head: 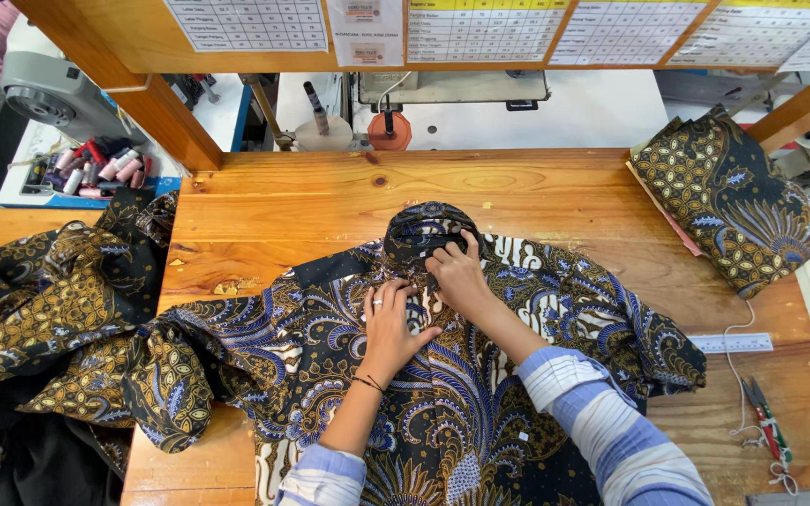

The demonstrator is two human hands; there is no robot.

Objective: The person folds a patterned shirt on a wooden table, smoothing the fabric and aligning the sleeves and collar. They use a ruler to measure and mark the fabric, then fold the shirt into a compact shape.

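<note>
1. A pile of dark batik cloth is lying at the far left, spilling over the table's left edge.
2. Thread spools are sitting in a tray beyond that pile, near a grey machine.
3. The wooden table is carrying a batik shirt, which is lying spread flat across its near middle, with its collar pointing away from the person.
4. The left hand is resting palm down on the shirt's front just below the collar, fingers held close together and pressing the cloth flat; a ring is showing on one finger and a thin band on the wrist.
5. The right hand is lying just beside the left, a little farther up, with its fingertips curled onto the collar's base; whether it is pinching the cloth or only pressing it, I cannot tell.
6. Both forearms are coming out of striped blue sleeves.
7. A folded batik stack is sitting at the table's far right corner, well apart from the hands.
8. A ruler is lying near the right edge, just beside the shirt's sleeve.
9. Scissors are lying nearer the right front corner.
</note>
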